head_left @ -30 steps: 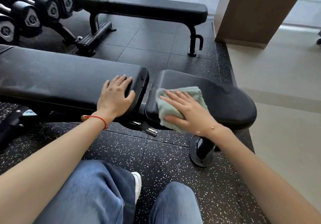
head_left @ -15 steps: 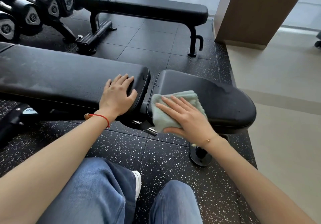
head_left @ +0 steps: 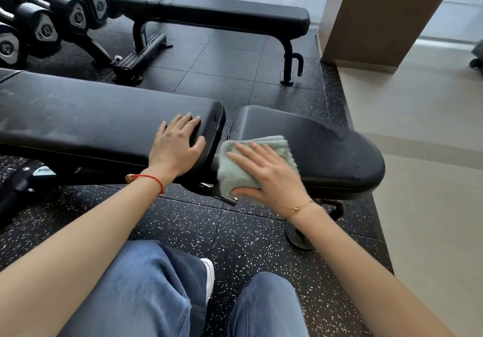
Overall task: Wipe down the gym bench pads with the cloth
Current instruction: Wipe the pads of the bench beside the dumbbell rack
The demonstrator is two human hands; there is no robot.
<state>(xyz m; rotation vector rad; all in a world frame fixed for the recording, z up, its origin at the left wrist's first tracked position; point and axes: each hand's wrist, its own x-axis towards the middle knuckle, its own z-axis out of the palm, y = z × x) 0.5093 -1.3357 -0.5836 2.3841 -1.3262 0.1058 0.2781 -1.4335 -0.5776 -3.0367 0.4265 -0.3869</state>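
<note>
Cloth (head_left: 257, 161) pressed flat under splayed right hand (head_left: 269, 174) on seat pad (head_left: 326, 151); advise overlapping strokes; left hand (head_left: 177, 145) open, bracing bench

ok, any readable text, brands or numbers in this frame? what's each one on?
Nothing can be read for certain.
Sticker on the bench frame: a line of print, too blurred to read.
Dumbbell end caps: embossed marks, too small to make out.
Pads, cloth: no text visible.
</note>
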